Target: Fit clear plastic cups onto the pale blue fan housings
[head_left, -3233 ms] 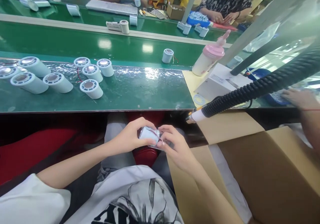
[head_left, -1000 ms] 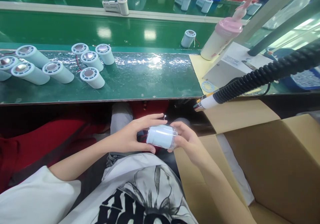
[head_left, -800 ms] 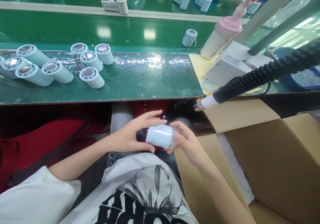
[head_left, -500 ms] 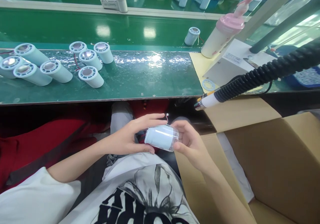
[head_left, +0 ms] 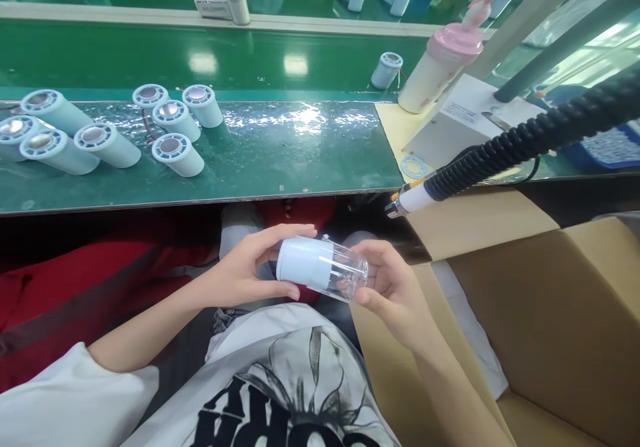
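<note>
Above my lap, a light blue cylinder (head_left: pixel 304 262) lies sideways between my hands, its right part inside a clear plastic sleeve (head_left: pixel 349 272). My left hand (head_left: pixel 250 267) is wrapped round the cylinder's left end, thumb below and fingers along the top. With bent fingers and thumb, my right hand (head_left: pixel 393 287) grips the right end of the clear sleeve. A small white connector (head_left: pixel 326 238) peeks over the cylinder's upper edge. On the bench, several similar cylinders (head_left: pixel 179 155) with round metal centres stand at the left.
The green bench (head_left: pixel 280 167) runs across in front. Right of it are a pink-capped bottle (head_left: pixel 440 60), a white box-shaped device (head_left: pixel 447 117), a blue ring (head_left: pixel 413 166) and a black ribbed hose (head_left: pixel 500 154) reaching towards me. An open cardboard box (head_left: pixel 560 327) sits at my right.
The light blue cylinder has shifted left with my left hand, and more of the clear sleeve shows. My right hand has moved slightly right. The connector sits lower behind the cylinder.
</note>
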The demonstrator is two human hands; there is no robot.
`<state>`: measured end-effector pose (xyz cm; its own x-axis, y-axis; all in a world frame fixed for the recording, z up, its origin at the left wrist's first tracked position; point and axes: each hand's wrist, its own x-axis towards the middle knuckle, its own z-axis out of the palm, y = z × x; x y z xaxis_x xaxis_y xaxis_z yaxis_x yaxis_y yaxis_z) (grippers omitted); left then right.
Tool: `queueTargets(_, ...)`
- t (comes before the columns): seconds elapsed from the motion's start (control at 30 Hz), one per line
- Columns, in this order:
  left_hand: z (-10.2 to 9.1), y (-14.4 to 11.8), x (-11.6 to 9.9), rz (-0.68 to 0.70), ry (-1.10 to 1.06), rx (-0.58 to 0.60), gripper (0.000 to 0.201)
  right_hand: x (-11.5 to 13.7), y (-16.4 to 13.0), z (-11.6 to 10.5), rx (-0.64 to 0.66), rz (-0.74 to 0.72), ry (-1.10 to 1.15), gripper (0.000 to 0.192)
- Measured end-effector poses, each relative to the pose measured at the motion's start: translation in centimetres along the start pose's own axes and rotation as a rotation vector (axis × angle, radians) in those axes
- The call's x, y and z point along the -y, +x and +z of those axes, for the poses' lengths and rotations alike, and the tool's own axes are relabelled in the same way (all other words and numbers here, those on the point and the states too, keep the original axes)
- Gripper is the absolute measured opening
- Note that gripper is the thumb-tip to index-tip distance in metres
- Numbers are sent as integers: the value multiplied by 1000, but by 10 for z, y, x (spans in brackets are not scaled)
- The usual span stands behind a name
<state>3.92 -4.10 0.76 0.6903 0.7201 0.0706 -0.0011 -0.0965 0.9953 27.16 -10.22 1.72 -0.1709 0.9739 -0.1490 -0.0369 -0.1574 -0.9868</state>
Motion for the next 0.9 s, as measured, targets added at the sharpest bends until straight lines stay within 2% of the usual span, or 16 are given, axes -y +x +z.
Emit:
queueTargets(0.2, -1, -4, -2, 24, 12, -3, 78, 3, -4, -2, 24, -48, -28, 45)
queueTargets(0.6, 9, 3, -14, -13, 170, 78, 84, -1, -4, 2, 83, -50, -25, 44)
queueTargets(0.77, 8, 3, -13, 16, 192, 78, 86, 0, -5, 3, 70, -65, -76, 48)
queueTargets(0.9, 7, 0, -10, 72, 189, 63, 85, 1, -6, 3, 69, -134, -147, 50)
